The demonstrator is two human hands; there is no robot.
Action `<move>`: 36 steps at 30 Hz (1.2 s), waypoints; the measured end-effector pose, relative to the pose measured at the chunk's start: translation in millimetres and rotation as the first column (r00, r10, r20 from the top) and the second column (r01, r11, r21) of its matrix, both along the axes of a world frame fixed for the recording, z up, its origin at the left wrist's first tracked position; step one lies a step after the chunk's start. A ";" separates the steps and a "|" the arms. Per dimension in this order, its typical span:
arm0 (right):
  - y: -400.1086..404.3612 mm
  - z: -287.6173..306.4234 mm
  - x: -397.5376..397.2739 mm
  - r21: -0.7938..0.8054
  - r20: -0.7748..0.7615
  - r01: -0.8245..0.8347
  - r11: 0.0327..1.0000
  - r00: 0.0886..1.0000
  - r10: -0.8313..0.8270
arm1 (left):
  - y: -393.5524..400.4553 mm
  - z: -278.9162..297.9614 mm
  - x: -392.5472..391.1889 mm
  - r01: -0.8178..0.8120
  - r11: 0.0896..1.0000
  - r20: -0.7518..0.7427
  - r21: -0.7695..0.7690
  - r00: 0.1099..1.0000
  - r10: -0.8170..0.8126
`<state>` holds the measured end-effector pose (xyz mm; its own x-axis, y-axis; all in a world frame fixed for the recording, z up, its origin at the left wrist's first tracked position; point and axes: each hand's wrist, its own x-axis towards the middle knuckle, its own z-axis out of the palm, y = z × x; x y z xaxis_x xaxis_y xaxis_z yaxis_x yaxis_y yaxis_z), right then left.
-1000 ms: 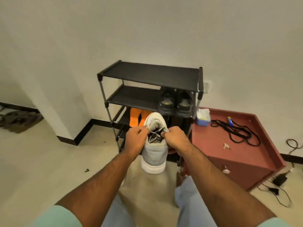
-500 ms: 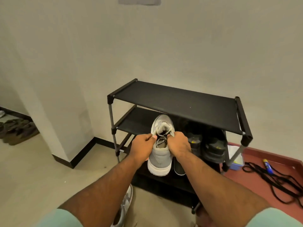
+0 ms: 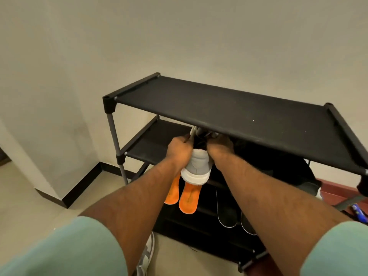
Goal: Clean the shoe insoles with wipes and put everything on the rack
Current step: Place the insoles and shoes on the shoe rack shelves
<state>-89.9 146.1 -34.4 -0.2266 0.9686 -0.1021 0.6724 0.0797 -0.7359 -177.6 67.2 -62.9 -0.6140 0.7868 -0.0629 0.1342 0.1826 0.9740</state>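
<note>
I hold a grey sneaker (image 3: 197,166) with a white sole by both sides of its opening, heel toward me. My left hand (image 3: 179,149) grips its left side and my right hand (image 3: 220,145) grips its right side. The shoe's front reaches under the top shelf of the black rack (image 3: 229,108), over the second shelf (image 3: 155,144). Two orange insoles (image 3: 188,198) lie on a lower shelf below the shoe. Two dark insoles (image 3: 227,212) lie to their right. A second grey sneaker (image 3: 146,255) lies on the floor beside my left arm.
Dark shoes (image 3: 294,172) stand on the second shelf at the right, mostly under the top shelf. A red-brown platform (image 3: 338,196) with a blue object (image 3: 358,211) sits right of the rack. A wall corner with black skirting (image 3: 79,186) is on the left.
I have come closer to the rack and both hands have carried the grey sneaker forward, from in front of the rack to under its top shelf. The grip is unchanged.
</note>
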 end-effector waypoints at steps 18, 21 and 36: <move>-184.3 -14.6 101.2 0.330 0.057 -0.393 0.858 0.916 0.398 | -184.2 -42.2 86.1 -0.036 0.978 -0.168 -0.205 0.986 0.001; -220.7 -51.7 110.6 0.229 0.184 -0.555 0.800 0.831 0.524 | -231.9 -66.6 102.8 -0.047 0.942 -0.161 -0.333 0.987 -0.007; -223.6 -288.3 20.7 -0.302 0.413 -0.609 0.733 0.609 0.677 | -265.9 -278.0 6.7 -0.026 0.717 -0.066 -0.696 0.997 -0.028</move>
<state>-69.1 -77.5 -322.7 -0.6763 0.5636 -0.4742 0.7346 0.5632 -0.3783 -170.8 -198.7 -341.0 -0.6373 0.5376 -0.5521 0.1945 0.8055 0.5598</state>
